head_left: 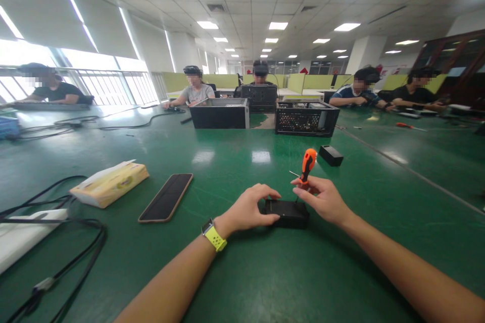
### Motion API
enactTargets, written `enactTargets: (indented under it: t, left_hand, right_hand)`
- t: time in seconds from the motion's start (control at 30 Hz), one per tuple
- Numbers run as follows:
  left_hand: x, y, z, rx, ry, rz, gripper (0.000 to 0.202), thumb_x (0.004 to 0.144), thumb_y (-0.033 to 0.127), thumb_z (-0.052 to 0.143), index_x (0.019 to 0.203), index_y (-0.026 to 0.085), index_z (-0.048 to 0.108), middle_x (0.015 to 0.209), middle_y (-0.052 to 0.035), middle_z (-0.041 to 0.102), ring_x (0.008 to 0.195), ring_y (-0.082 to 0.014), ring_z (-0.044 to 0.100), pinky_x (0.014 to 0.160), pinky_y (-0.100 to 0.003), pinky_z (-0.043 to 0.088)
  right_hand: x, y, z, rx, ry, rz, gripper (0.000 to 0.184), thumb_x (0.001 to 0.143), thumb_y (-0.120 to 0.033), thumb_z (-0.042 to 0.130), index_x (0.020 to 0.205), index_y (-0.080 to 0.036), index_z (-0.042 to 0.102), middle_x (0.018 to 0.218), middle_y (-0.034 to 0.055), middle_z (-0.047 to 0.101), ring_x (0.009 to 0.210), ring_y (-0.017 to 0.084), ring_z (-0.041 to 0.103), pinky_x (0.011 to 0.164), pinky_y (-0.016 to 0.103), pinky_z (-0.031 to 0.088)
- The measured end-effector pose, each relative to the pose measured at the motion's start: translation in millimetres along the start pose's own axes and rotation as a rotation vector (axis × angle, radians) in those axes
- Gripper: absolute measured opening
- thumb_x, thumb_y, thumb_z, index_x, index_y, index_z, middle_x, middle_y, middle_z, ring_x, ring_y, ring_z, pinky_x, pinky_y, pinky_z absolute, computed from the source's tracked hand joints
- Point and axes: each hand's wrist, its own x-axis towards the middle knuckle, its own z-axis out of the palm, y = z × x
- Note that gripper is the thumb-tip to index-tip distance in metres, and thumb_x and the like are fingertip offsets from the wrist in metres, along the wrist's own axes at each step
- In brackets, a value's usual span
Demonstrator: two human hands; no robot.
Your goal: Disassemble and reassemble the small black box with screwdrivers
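Squarely before the wearer on a green table (265,272), the left hand (248,209) clamps a small black box (290,213) while the right hand (322,201) pinches an orange screwdriver (308,161) upright at its top; keeping the shaft vertical and the box pinned seems key.

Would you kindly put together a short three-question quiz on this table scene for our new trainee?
1. Fill in: the dark flat smartphone lies to the ____ of the yellow tissue pack.
2. True or false: the right hand holds the orange-handled screwdriver upright.
3. What does the left hand grip?
A) the smartphone
B) the small flat black box
C) the tissue pack

Key: 1 right; 2 true; 3 B.
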Motion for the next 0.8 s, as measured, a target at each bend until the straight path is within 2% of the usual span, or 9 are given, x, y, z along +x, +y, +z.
enactTargets:
  t: [0.17, 0.37, 0.47, 0.63, 0.8]
  left_hand:
    - [-0.4, 1.4, -0.9, 0.002, 0.001, -0.01, 0.038, 0.072, 0.029, 0.073, 0.107, 0.018, 0.062, 0.102, -0.0047, 0.065, 0.092, -0.0194, 0.058, 0.087, -0.032, 0.045]
    - [0.7, -0.2, -1.4, 0.001, -0.007, -0.005, 0.036, 0.072, 0.029, 0.073, 0.105, 0.018, 0.063, 0.102, -0.0047, 0.065, 0.093, -0.0194, 0.058, 0.086, -0.031, 0.045]
    - [0.9, -1.6, -1.1, 0.002, -0.011, -0.006, 0.034, 0.072, 0.03, 0.073, 0.103, 0.017, 0.065, 0.099, -0.0047, 0.065, 0.091, -0.0191, 0.058, 0.085, -0.031, 0.045]
    - [1.2, -0.5, -0.2, -0.005, -0.007, 0.005, 0.034, 0.072, 0.03, 0.072, 0.103, 0.017, 0.064, 0.099, -0.0049, 0.065, 0.091, -0.0192, 0.058, 0.085, -0.031, 0.045]
    - [1.4, 1.4, -0.8, -0.009, -0.003, -0.007, 0.035, 0.072, 0.029, 0.073, 0.104, 0.017, 0.064, 0.1, -0.0052, 0.065, 0.091, -0.0192, 0.059, 0.085, -0.031, 0.045]
  right_hand:
    - [0.9, -1.4, 0.1, 0.132, 0.01, 0.031, 0.02, 0.08, -0.037, 0.067, 0.08, -0.016, 0.068, 0.071, 0.0024, 0.064, 0.059, 0.015, 0.058, 0.054, 0.026, 0.049]
    - [2.6, -2.8, -2.8, 0.082, -0.001, -0.03, 0.022, 0.082, -0.036, 0.065, 0.073, -0.016, 0.069, 0.068, 0.0016, 0.059, 0.06, 0.014, 0.055, 0.054, 0.025, 0.045]
    - [1.3, -2.8, -2.6, 0.054, 0.007, 0.015, 0.026, 0.08, -0.039, 0.067, 0.069, -0.015, 0.068, 0.062, 0.0013, 0.06, 0.056, 0.014, 0.054, 0.053, 0.026, 0.044]
    - [-0.4, -1.7, 1.5, 0.192, 0.052, 0.128, 0.028, 0.076, -0.041, 0.071, 0.067, -0.016, 0.063, 0.054, -0.0009, 0.058, 0.047, 0.013, 0.055, 0.048, 0.025, 0.045]
    - [-0.2, -3.2, 2.6, 0.192, 0.0, 0.13, 0.028, 0.079, -0.04, 0.068, 0.068, -0.017, 0.058, 0.055, -0.0022, 0.056, 0.047, 0.012, 0.056, 0.049, 0.025, 0.045]
